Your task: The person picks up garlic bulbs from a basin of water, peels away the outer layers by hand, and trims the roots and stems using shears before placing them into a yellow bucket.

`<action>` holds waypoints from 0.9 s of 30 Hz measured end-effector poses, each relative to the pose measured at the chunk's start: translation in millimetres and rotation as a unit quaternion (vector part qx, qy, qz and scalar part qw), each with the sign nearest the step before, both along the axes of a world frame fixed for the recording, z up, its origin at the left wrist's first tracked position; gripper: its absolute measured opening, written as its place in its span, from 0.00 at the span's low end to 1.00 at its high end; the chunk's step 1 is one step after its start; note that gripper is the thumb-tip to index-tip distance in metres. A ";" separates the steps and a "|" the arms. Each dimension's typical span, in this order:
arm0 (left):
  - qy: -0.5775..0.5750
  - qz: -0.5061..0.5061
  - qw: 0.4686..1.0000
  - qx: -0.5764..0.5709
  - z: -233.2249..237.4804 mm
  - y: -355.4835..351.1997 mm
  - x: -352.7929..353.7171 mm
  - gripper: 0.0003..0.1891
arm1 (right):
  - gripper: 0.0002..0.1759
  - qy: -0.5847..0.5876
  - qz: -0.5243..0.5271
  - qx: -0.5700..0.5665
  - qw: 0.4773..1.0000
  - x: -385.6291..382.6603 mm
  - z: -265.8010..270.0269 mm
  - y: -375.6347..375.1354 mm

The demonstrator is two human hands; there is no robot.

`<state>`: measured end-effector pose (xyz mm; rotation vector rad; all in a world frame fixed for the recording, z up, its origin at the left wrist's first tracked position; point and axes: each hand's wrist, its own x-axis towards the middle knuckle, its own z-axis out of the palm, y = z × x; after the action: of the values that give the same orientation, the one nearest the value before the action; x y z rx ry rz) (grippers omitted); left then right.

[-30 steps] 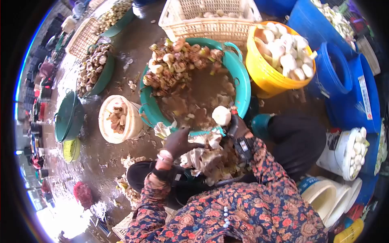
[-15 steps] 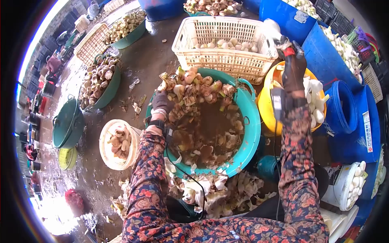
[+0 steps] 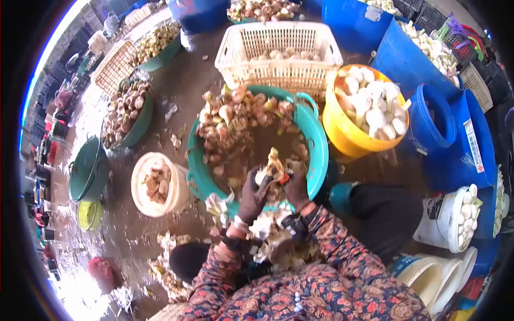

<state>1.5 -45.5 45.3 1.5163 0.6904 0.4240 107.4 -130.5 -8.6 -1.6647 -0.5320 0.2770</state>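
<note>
- Gripping one half-husked bulb (image 3: 274, 170) from both sides, your left hand (image 3: 250, 197) and right hand (image 3: 297, 188) are closed around it. The gloved fingers are curled, and the bulb sits just above the near rim of the teal basin (image 3: 323, 140).
- You hold it low and close to your body, probably so that loose husk falls into the basin or onto the heap of peelings (image 3: 267, 235) beneath your wrists.
- The basin sits straight ahead of you. Its unpeeled bulbs (image 3: 231, 115) are banked against the far-left wall, which leaves the near part mostly bare and within reach.
- The yellow tub (image 3: 342, 136) of clean white bulbs stands just beside the basin on your right, by the look of it an easy reach for the right hand.
- The small white bucket (image 3: 135, 184) of brownish pieces stands on the basin's left, well apart from the yellow tub, so the two kinds do not mix.
- The white crate (image 3: 278, 77) behind the basin holds a few pale bulbs. You cannot tell from here whether it touches the basin's rim.
</note>
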 end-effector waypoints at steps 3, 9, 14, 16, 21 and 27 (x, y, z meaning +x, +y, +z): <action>-0.037 -0.062 0.943 0.325 -1.3 -2.7 -18.6 0.33 | 0.10 0.029 0.068 0.009 0.997 -4.0 11.6 -21.3; 0.030 -0.103 0.934 0.340 30.6 -22.8 -37.5 0.30 | 0.10 -0.007 0.151 -0.139 0.979 -31.7 63.9 -55.5; -0.006 -0.143 0.963 -0.229 1.6 -17.5 -57.0 0.21 | 0.09 0.341 0.154 0.057 0.926 -33.7 16.1 -64.9; -0.080 -0.143 0.979 0.121 -29.5 -29.2 -65.0 0.21 | 0.10 0.443 0.175 0.079 0.876 -21.3 16.4 -78.5; 0.005 -0.084 0.986 -0.144 11.2 -69.2 -49.2 0.27 | 0.16 0.426 0.256 0.067 0.865 -33.6 37.5 -84.8; 0.031 -0.035 0.942 0.332 23.1 -42.5 -45.6 0.38 | 0.25 0.018 0.166 -0.312 0.935 -29.7 40.1 -78.1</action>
<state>-44.0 -88.0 68.4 2.1915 0.5628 0.5930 77.7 -208.6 31.5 -2.1695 -0.7489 0.7887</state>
